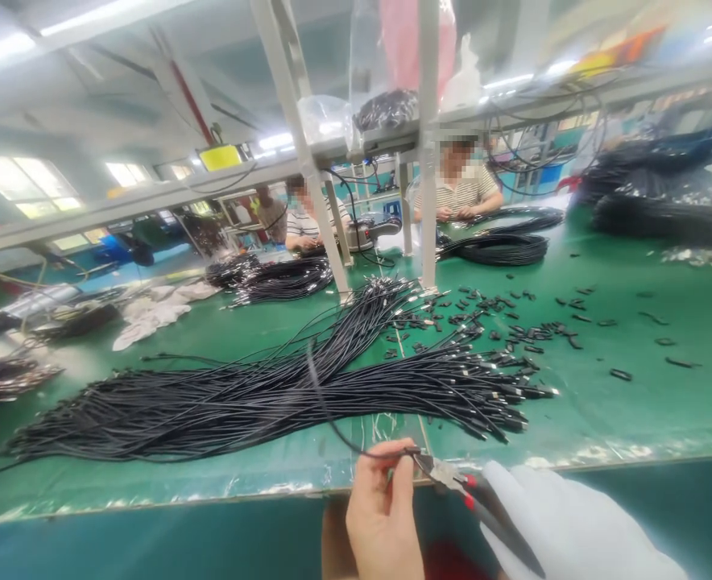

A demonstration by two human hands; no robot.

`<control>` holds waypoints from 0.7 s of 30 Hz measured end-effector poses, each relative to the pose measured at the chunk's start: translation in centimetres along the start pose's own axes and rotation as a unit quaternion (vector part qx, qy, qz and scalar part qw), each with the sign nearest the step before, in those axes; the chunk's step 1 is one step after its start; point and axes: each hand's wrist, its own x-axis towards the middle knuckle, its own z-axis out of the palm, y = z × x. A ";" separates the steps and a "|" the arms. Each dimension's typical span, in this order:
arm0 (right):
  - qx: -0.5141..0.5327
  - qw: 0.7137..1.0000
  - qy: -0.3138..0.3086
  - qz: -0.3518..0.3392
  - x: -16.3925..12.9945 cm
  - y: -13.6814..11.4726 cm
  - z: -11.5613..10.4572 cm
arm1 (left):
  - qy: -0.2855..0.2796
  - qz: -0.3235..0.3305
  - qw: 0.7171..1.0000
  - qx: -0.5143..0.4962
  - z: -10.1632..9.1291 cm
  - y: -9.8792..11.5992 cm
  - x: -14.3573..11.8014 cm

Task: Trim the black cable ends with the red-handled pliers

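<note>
Between thumb and fingers, my left hand pinches the end of a black cable just over the table's front edge. My right hand, in a white glove, is closed round the dark, red-marked handles of a pair of pliers. The plier jaws meet the cable end at my left fingertips; whether they grip it is too small to tell. Beyond my hands lies a large bundle of black cables, its connector ends fanned out to the right.
Small black pieces lie scattered over the green table. Metal shelf posts rise from its middle. Coiled cables and a white cloth lie farther back. Co-workers sit across the table.
</note>
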 end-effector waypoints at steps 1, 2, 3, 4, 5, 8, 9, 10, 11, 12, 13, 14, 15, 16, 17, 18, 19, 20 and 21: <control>0.009 1.000 -0.012 -0.004 0.0 0.4 0.0 | -0.008 -0.032 0.999 -0.020 -0.2 0.3 0.3; 0.016 1.000 -0.027 -0.004 -0.1 0.9 -0.1 | -0.017 -0.066 0.997 -0.046 -0.4 0.7 0.6; 0.019 0.999 -0.039 -0.002 0.0 1.5 -0.3 | -0.027 -0.100 0.992 -0.073 -0.6 1.1 0.9; 0.019 0.999 -0.046 0.000 0.1 2.0 -0.5 | -0.038 -0.133 0.986 -0.096 -0.9 1.4 1.2; 0.016 0.999 -0.051 -0.001 0.3 2.5 -0.7 | -0.052 -0.163 0.979 -0.114 -1.1 1.7 1.4; -0.007 0.999 -0.047 -0.017 1.5 3.4 -1.6 | -0.107 -0.222 0.959 -0.142 -1.8 2.3 1.8; -0.015 0.999 -0.038 -0.024 1.9 3.5 -1.8 | -0.124 -0.233 0.953 -0.149 -2.0 2.5 1.8; -0.020 0.999 -0.028 -0.033 2.3 3.5 -2.1 | -0.140 -0.241 0.948 -0.155 -2.1 2.6 1.7; -0.022 0.999 -0.020 -0.046 2.5 3.5 -2.2 | -0.153 -0.248 0.943 -0.159 -2.2 2.6 1.6; -0.021 0.998 -0.014 -0.058 2.7 3.5 -2.4 | -0.163 -0.254 0.940 -0.161 -2.3 2.7 1.5; -0.018 0.997 -0.014 -0.073 2.8 3.5 -2.5 | -0.171 -0.260 0.936 -0.162 -2.4 2.7 1.4; -0.015 0.996 -0.016 -0.085 2.8 3.4 -2.6 | -0.177 -0.266 0.934 -0.162 -2.5 2.7 1.3; -0.013 0.995 -0.020 -0.093 2.8 3.4 -2.6 | -0.182 -0.271 0.931 -0.161 -2.6 2.6 1.2; -0.012 0.995 -0.024 -0.099 2.7 3.4 -2.6 | -0.186 -0.276 0.929 -0.161 -2.7 2.6 1.2; -0.012 0.994 -0.023 -0.102 2.6 3.4 -2.6 | -0.190 -0.280 0.927 -0.161 -2.8 2.6 1.1; -0.011 0.994 -0.019 -0.103 2.6 3.4 -2.6 | -0.193 -0.283 0.926 -0.160 -2.9 2.6 1.1; -0.008 0.994 -0.017 -0.106 2.5 3.4 -2.6 | -0.195 -0.286 0.924 -0.159 -3.0 2.6 1.1; -0.004 0.994 -0.015 -0.107 2.5 3.4 -2.5 | -0.197 -0.290 0.923 -0.159 -3.1 2.6 1.1; 0.000 0.994 -0.015 -0.110 2.5 3.4 -2.5 | -0.199 -0.292 0.922 -0.159 -3.3 2.6 1.1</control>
